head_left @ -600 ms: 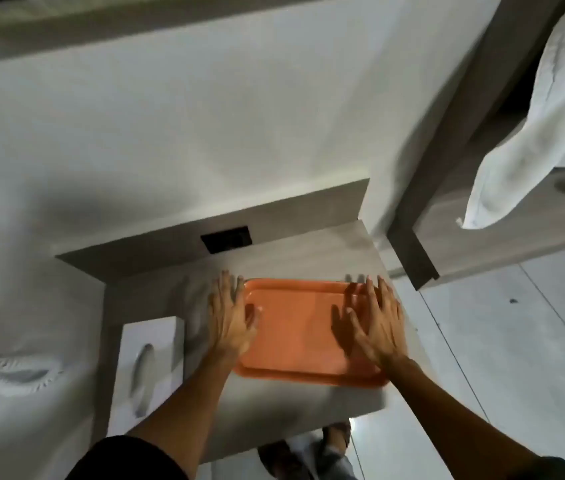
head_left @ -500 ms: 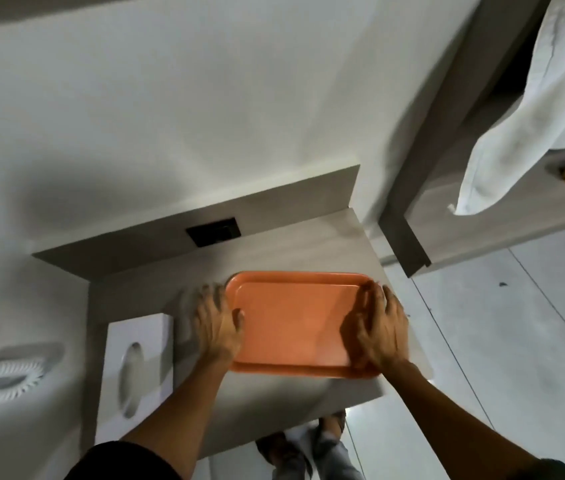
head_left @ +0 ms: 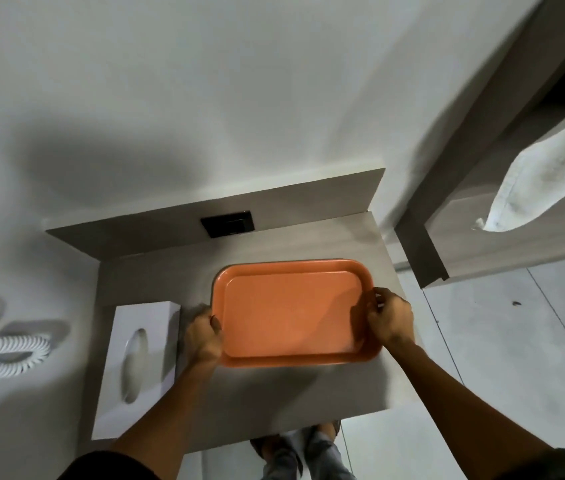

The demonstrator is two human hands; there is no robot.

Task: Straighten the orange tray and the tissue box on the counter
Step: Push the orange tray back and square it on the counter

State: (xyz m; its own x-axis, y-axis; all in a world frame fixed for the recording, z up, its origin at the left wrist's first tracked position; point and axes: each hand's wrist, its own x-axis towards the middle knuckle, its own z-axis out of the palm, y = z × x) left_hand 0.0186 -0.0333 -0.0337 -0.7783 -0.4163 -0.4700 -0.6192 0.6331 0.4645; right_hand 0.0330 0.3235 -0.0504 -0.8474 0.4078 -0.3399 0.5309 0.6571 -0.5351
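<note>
Both hands, left hand (head_left: 204,336) and right hand (head_left: 390,318), grip the orange tray (head_left: 291,311) by its short edges at frame centre; the tissue box (head_left: 137,362) (lower left, slightly askew) awaits straightening.

Two bare forearms are seen rising from the lower frame, left hand (head_left: 204,337) and right hand (head_left: 391,318) uncovered, no rings or watch visible. Dark short sleeves (head_left: 101,467) are cut off at bottom left and bottom right. Grey trousers (head_left: 303,455) and footwear, blurred, are seen bottom centre.
</note>
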